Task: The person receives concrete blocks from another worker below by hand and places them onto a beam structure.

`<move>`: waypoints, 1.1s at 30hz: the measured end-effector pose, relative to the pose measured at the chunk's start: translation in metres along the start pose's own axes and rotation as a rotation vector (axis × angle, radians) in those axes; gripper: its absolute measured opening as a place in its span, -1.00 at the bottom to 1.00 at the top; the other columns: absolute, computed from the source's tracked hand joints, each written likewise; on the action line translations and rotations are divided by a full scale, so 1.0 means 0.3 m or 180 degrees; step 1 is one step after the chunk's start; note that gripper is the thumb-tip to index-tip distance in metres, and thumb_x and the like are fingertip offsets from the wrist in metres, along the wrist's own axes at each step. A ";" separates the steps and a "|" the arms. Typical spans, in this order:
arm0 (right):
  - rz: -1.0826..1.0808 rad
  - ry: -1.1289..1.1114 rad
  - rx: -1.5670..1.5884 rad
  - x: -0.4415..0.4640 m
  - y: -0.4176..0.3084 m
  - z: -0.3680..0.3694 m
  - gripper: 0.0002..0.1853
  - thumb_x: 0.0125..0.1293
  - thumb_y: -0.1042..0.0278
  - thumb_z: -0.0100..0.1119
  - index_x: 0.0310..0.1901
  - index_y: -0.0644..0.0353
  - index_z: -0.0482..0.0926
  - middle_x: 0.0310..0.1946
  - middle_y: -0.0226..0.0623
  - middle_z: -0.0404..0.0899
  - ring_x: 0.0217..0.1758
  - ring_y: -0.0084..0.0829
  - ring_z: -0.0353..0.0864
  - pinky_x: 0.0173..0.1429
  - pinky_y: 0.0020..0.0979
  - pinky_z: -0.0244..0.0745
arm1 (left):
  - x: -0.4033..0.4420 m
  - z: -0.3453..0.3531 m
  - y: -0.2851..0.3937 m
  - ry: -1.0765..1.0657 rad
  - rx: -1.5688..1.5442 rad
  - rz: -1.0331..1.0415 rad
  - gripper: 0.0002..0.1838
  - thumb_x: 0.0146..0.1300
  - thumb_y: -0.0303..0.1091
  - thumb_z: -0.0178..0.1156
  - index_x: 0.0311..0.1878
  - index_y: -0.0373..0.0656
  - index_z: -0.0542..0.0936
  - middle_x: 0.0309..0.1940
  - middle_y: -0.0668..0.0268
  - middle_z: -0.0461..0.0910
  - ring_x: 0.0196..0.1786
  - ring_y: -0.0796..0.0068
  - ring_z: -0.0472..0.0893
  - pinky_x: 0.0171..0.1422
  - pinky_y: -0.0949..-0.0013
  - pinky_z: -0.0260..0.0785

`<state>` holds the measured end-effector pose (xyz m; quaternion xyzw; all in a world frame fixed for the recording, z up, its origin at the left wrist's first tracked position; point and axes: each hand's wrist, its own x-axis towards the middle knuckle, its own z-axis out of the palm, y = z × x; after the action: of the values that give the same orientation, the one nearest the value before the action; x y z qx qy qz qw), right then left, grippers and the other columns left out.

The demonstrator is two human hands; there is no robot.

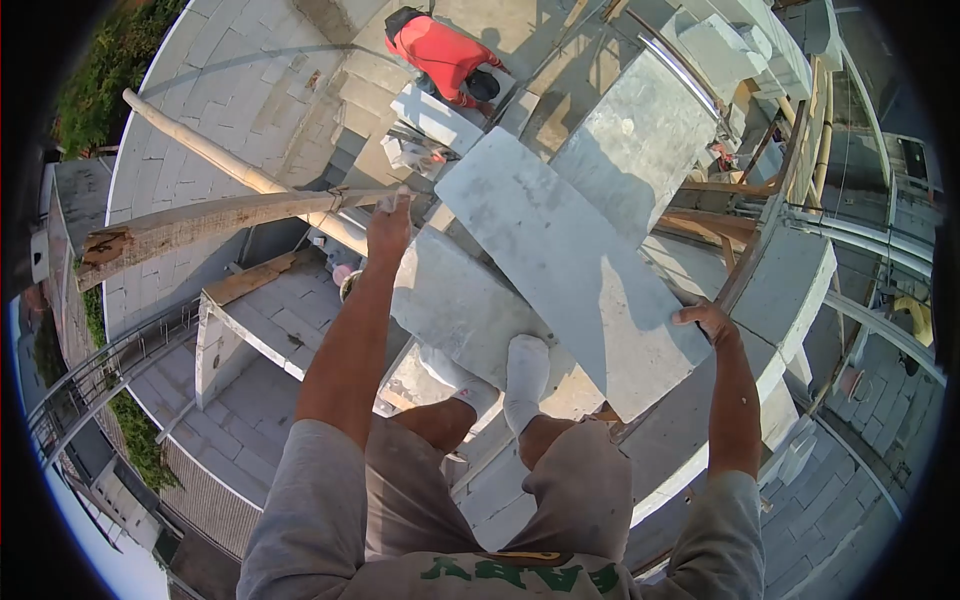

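A bamboo pole (205, 152) slanted across the upper left of the frame, crossing a squared timber beam (200, 218) that reached in toward the center. At the beam's inner end the person's left hand (390, 225) was raised with its fingers bent, apparently clasped around the wood, a hold that likely gave the body something to lean against. At top center, a co-worker in a red top (440, 52) bent low, arms stretched down beside a white block (437, 118). Below center, the person's feet in white socks (527, 372) were set apart beside a gray block (465, 300), a stance that seemed chosen for balance. The long gray slab (570, 260) lay diagonally from the center to the lower right of the frame, its upper left end near the white block; whether anything bore its weight from beneath could not be told. Behind it, a broad pale slab (640, 130) filled the upper right. The person's right hand (708, 322) grasped the long slab at its right edge, opened only about as wide as the slab's thickness, thumb side over the face and other fingers mostly hidden, presumably to keep that end under control.
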<state>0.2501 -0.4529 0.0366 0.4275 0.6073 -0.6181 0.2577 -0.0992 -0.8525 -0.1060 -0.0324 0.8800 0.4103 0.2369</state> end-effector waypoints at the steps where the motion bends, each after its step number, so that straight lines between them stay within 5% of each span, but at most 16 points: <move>1: 0.0217 -0.0064 0.0070 0.022 0.050 -0.022 -0.14 -0.41 0.28 0.28 0.17 0.18 0.45 -0.01 -0.23 0.52 0.03 -0.28 0.44 0.19 -0.35 0.23 | 0.027 0.024 0.023 -0.0174 -0.0226 0.0096 -0.64 0.26 -0.09 0.11 0.03 -0.07 0.51 -0.29 -0.07 0.55 -0.17 -0.09 0.54 -0.14 0.13 0.40; 3: 0.0574 -0.0172 0.0251 0.076 0.129 -0.056 -0.10 -0.44 0.32 0.26 0.20 0.18 0.41 0.02 -0.21 0.49 0.07 -0.27 0.40 0.22 -0.36 0.18 | 0.100 0.087 0.027 -0.0162 0.0563 0.0753 -0.42 0.25 0.14 0.03 -0.07 -0.28 0.53 -0.29 -0.01 0.57 -0.16 0.05 0.54 -0.05 0.17 0.33; 7: 0.0390 -0.0425 0.0485 0.155 0.214 -0.064 -0.04 -0.48 0.36 0.23 0.24 0.18 0.35 0.05 -0.17 0.48 0.11 -0.24 0.38 0.25 -0.36 0.11 | 0.240 0.214 -0.029 -0.0307 0.0789 0.1580 -0.19 0.19 0.34 -0.04 0.09 -0.33 0.45 -0.22 -0.06 0.57 -0.07 0.06 0.53 0.06 0.19 0.29; 11: 0.0618 -0.0452 0.0794 0.236 0.267 -0.101 -0.13 -0.37 0.32 0.27 0.21 0.16 0.38 0.05 -0.16 0.49 0.14 -0.23 0.38 0.26 -0.32 0.14 | 0.265 0.319 0.064 -0.0795 0.1007 0.0550 -0.13 0.18 0.37 -0.06 0.23 -0.30 0.35 -0.21 -0.05 0.57 -0.09 0.13 0.55 0.07 0.25 0.31; 14: 0.0635 -0.0313 0.0677 0.302 0.298 -0.124 -0.22 -0.23 0.17 0.35 0.17 0.18 0.42 0.02 -0.17 0.50 0.11 -0.26 0.41 0.26 -0.31 0.18 | 0.288 0.364 0.102 -0.1380 0.1191 0.0495 -0.04 0.12 0.43 -0.07 0.18 -0.41 0.36 -0.16 -0.13 0.56 -0.03 -0.13 0.53 0.07 0.12 0.34; 19: 0.0665 -0.0038 0.0449 0.448 0.439 -0.139 -0.22 -0.01 -0.22 0.30 0.13 0.22 0.46 0.00 -0.20 0.53 0.05 -0.31 0.47 0.20 -0.35 0.27 | 0.359 0.388 0.102 -0.1794 0.0664 -0.0015 -0.03 0.00 0.46 0.08 0.09 -0.38 0.47 -0.13 0.02 0.58 -0.07 0.13 0.56 0.07 0.24 0.36; 23: 0.0844 0.0194 0.0490 0.548 0.608 -0.174 -0.18 0.09 -0.43 0.07 0.08 0.25 0.51 0.06 -0.10 0.50 0.12 -0.23 0.43 0.22 -0.29 0.26 | 0.338 0.400 0.104 -0.2049 -0.0093 -0.0065 -0.07 -0.01 0.42 0.14 0.08 -0.37 0.49 -0.11 0.09 0.58 -0.06 0.27 0.54 0.07 0.30 0.36; 26: 0.1055 0.0446 -0.0979 0.404 0.369 -0.140 -0.16 0.10 -0.46 0.02 0.03 0.30 0.54 0.06 -0.03 0.50 0.16 -0.21 0.42 0.25 -0.26 0.23 | 0.314 0.395 0.131 -0.2115 -0.0236 -0.0282 -0.07 -0.01 0.41 0.15 0.10 -0.35 0.49 -0.10 0.09 0.58 -0.03 0.30 0.53 0.08 0.31 0.35; 30: 0.0765 0.2658 -0.0969 0.424 0.612 -0.110 -0.18 0.09 -0.45 -0.04 -0.01 0.26 0.57 0.03 0.18 0.48 0.18 -0.04 0.43 0.25 -0.17 0.22 | 0.328 0.387 0.139 -0.2066 0.0011 -0.0315 -0.08 -0.03 0.42 0.17 0.09 -0.33 0.50 -0.11 0.12 0.58 -0.04 0.34 0.53 0.08 0.34 0.35; 33: 0.1838 0.2997 -0.0384 0.439 0.808 -0.068 -0.30 0.10 -0.33 0.01 -0.03 0.20 0.60 0.02 0.24 0.47 0.16 0.03 0.43 0.22 -0.17 0.23 | 0.373 0.409 0.059 -0.2246 -0.0330 -0.0679 -0.09 -0.01 0.41 0.17 0.09 -0.32 0.50 -0.09 0.14 0.58 -0.03 0.35 0.52 0.09 0.36 0.35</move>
<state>0.3915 -0.4381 -0.2005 0.7911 0.5494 -0.2287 0.1414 -0.1550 -0.7349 -0.2108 0.0074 0.7139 0.4132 0.5652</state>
